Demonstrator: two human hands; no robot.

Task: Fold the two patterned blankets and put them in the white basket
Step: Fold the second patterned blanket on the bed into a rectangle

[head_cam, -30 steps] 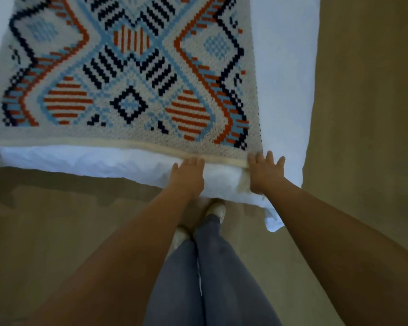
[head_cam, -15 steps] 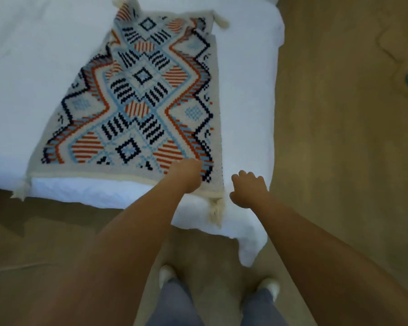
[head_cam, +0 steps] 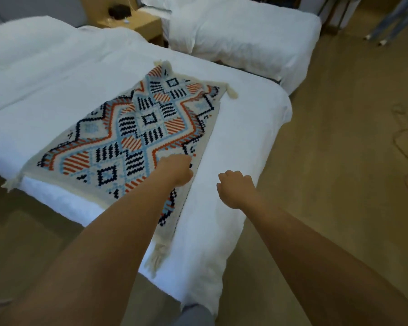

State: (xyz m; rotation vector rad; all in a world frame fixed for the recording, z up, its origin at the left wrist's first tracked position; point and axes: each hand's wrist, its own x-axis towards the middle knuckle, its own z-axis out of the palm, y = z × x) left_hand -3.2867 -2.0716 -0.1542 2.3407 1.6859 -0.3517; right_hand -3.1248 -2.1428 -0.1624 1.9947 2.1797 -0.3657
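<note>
Since half a second ago, your hands have travelled away from the foot edge of the bed [head_cam: 240, 147]. Your left hand [head_cam: 174, 170] now sits farther up the blanket's right edge, well past the near tassel [head_cam: 158, 255] that hangs over the foot edge.

That patterned blanket [head_cam: 137, 128] lies spread flat on the bed towards its near right corner. Its long axis runs away from you, up to the far tassel [head_cam: 231, 92]. Your left hand rests on the cloth just inside the right edge. Whether its fingers pinch the weave cannot be told from here. Your right hand [head_cam: 236, 189] hovers over bare sheet just beside that same edge, with its fingers curled in and nothing held.

Both hands are at the blanket's right side, so the bulk of the cloth lies to your left. The left hand is the nearer one, since it is already touching. A fold looks likeliest from this long edge across to the left one. Neither the basket nor a second blanket is in view.
</note>
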